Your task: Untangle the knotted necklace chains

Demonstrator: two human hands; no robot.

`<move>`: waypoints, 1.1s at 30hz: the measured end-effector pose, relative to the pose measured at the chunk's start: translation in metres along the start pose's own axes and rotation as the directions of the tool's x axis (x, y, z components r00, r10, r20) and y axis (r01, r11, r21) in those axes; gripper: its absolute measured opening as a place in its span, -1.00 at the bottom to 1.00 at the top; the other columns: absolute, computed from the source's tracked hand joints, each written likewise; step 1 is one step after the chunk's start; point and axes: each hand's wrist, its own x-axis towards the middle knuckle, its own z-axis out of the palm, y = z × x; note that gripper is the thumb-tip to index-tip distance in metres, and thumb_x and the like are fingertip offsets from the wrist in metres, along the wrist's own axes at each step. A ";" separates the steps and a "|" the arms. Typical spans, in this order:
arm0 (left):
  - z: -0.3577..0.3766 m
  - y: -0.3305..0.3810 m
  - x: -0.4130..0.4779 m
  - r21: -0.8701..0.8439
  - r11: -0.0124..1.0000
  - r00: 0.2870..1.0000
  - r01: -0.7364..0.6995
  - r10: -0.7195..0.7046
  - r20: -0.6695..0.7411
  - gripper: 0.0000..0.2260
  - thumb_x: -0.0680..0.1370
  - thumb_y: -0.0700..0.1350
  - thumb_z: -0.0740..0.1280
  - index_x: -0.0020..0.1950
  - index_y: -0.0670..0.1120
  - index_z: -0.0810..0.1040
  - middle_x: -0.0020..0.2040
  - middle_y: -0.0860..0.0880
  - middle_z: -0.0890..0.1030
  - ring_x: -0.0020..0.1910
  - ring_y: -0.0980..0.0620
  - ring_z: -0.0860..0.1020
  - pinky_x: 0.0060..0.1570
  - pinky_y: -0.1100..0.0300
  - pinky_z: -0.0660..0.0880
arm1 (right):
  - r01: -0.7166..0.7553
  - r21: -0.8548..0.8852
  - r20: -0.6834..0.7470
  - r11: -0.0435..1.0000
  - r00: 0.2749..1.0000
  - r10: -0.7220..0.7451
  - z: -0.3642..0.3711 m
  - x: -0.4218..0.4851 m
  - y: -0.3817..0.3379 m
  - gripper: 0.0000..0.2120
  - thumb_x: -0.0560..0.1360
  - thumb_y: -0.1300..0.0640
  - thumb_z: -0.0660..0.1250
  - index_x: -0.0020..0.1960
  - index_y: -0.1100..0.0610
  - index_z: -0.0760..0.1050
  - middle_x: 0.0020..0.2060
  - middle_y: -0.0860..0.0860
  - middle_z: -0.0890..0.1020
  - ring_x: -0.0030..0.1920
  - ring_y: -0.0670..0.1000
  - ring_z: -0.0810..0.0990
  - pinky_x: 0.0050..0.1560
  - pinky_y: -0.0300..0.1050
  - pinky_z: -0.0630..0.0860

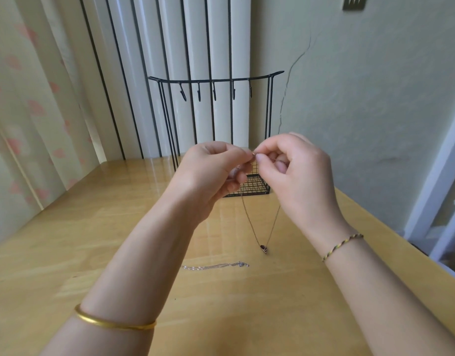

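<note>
Glossy varnished wood counter (93,253), glare in streaks. Below right hand (295,170), fine chain (249,222): thin metal, dull gold tone; its pendant (264,248) dark, glossy. Below left hand (211,173), second chain (216,265) on counter: silvery metal, bright glint. Behind hands, wire stand (216,80): black metal, matt coat. Left wrist: bangle (113,323), smooth polished gold (soft highlight along rim). Right wrist: bracelet (342,246), braided cord, matt.

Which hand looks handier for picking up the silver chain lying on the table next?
Probably the left hand: the thin silver chain lies on the wooden table beside that forearm, farther from the right hand. Both hands pinch the fine pendant necklace, so one must let go.
</note>
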 end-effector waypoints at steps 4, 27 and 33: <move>0.000 -0.002 -0.001 0.070 0.997 0.999 -0.041 0.041 0.000 -0.93 0.51 -0.29 0.35 -0.18 -0.23 0.57 -0.35 -0.10 0.54 -0.50 0.13 0.43 -0.45 0.34 0.39 | -0.010 0.007 -0.005 1.000 1.000 0.010 -0.001 -0.001 -0.001 -0.91 0.38 0.30 0.36 -0.21 0.13 0.57 -0.38 -0.20 0.37 -0.38 -0.16 0.40 -0.33 -0.42 0.33; -0.005 -0.017 0.009 0.719 0.260 0.647 -0.645 0.686 0.332 -0.90 0.44 -0.34 0.34 -0.18 -0.16 0.59 -0.24 -0.02 0.49 -0.32 0.10 0.40 -0.28 0.37 0.34 | -0.755 0.485 0.544 0.441 0.655 0.524 -0.014 0.012 0.006 -0.82 0.46 0.37 0.32 -0.32 0.28 0.46 -0.52 0.05 0.47 -0.59 -0.13 0.27 -0.61 -0.34 0.13; -0.006 -0.017 0.009 0.700 0.276 0.639 -0.659 0.696 0.328 -0.92 0.44 -0.31 0.34 -0.16 -0.16 0.60 -0.23 -0.04 0.50 -0.33 0.12 0.42 -0.28 0.37 0.37 | -0.756 0.490 0.541 0.434 0.654 0.528 -0.015 0.013 0.004 -0.82 0.46 0.39 0.31 -0.31 0.29 0.47 -0.53 0.05 0.48 -0.60 -0.13 0.28 -0.61 -0.34 0.14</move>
